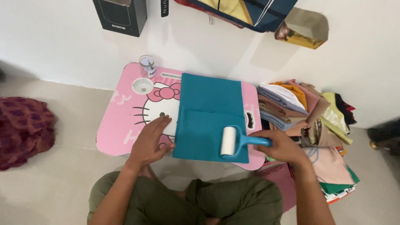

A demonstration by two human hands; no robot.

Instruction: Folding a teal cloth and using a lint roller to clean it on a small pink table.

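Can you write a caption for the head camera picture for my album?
Right hand rolls a lint roller over folded teal cloth on a pink lap table.

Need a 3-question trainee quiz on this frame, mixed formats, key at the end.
1. True or false: the right hand grips the blue-handled lint roller with a white roll resting on the folded teal cloth.
2. Where does the left hand rest?
A. On the pile of folded clothes
B. On the pink lap table with a cartoon cat print, at the cloth's left edge
C. On the roller
3. Fill in: the small clear glass jar stands at the table's far ____ corner.

Key: 1 true; 2 B; 3 left.
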